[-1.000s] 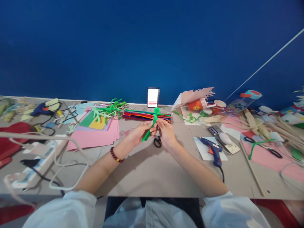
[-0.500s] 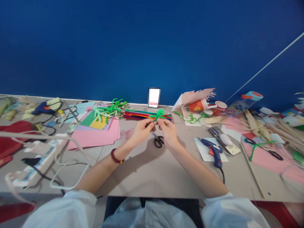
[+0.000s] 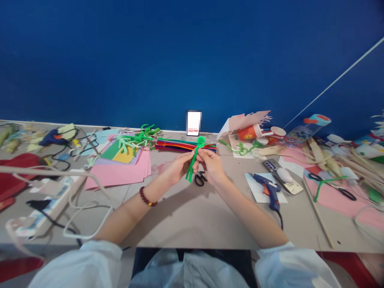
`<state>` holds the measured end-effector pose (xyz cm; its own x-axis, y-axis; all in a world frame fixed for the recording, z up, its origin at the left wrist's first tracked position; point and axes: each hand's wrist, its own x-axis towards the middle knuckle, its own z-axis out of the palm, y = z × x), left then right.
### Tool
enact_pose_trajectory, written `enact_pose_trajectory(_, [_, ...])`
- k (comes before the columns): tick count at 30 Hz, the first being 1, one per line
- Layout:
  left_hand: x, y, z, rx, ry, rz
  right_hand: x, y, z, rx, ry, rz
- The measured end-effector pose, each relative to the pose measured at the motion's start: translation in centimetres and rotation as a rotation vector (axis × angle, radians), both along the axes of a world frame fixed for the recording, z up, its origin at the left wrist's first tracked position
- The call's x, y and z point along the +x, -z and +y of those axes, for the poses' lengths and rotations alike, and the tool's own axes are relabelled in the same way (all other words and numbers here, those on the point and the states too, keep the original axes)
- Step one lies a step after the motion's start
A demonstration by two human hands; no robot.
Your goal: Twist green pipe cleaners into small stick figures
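Observation:
A green pipe-cleaner piece [image 3: 190,171] is between my hands, with a bunched loop at its top and loose strands hanging down toward me. My right hand [image 3: 212,165] pinches it just below the loop with thumb and fingertips. On its other side my left hand [image 3: 181,165], above a dark red bead bracelet, has its fingers closed against the strands; some fingertips are hidden behind them. Below the hands lie black-handled scissors [image 3: 200,179], partly covered. Just behind is a bundle of multicoloured pipe cleaners [image 3: 171,146].
Coloured paper sheets [image 3: 120,172] and green pipe-cleaner shapes [image 3: 143,136] lie left, beyond a power strip [image 3: 52,202] with cables. A hot glue gun [image 3: 271,190], a phone [image 3: 271,166] and a wooden stick [image 3: 318,214] lie right. Another phone [image 3: 194,122] leans against the blue wall.
The green pipe-cleaner piece has turned, so its strands now hang toward me in front of the fingers. My hands have stayed in nearly the same place.

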<state>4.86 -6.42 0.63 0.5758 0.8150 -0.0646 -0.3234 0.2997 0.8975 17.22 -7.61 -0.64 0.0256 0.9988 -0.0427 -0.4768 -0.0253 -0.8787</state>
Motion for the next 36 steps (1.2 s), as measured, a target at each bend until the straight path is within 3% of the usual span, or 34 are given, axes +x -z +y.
enact_pose_trajectory(4, [-0.1,0.7,0.2,0.309,-0.251,0.286,0.2,0.3,0.4,0.071,0.276,-0.142])
enact_pose_trajectory(8, [-0.2,0.9,0.1,0.494,-0.365,0.436,0.2,0.7,0.4,0.088,0.302,-0.240])
enact_pose_trajectory(11, [-0.2,0.6,-0.2,0.435,-0.315,0.350,-0.2,0.7,0.0,0.091,0.329,-0.217])
enact_pose_trajectory(14, [0.1,0.2,-0.5,0.219,-0.167,0.202,-0.9,0.5,-0.6,0.088,0.336,-0.138])
enact_pose_trajectory(18, [0.3,-0.5,-0.8,-0.006,0.038,0.002,-1.1,0.0,-1.2,0.007,0.152,0.006])
enact_pose_trajectory(22, [0.0,-0.6,-0.4,-0.052,0.148,-0.054,-0.5,-0.5,-1.0,-0.041,-0.052,0.051])
enact_pose_trajectory(24, [-0.3,-0.2,0.0,0.025,0.109,0.023,-0.2,-0.6,-0.7,-0.028,-0.037,0.051])
enact_pose_trajectory(28, [-0.5,0.8,0.8,0.258,-0.134,0.227,-0.1,-0.3,-0.1,0.008,0.241,-0.031])
enact_pose_trajectory(30, [-0.4,1.0,0.8,0.351,-0.230,0.296,-0.1,0.0,0.0,0.002,0.311,-0.081])
enact_pose_trajectory(33, [-0.2,0.6,0.4,0.420,-0.280,0.322,-0.5,0.1,-0.2,-0.001,0.284,-0.071])
enact_pose_trajectory(36, [-0.1,0.1,0.0,0.339,-0.216,0.213,-1.0,0.1,-0.7,0.037,0.187,0.020])
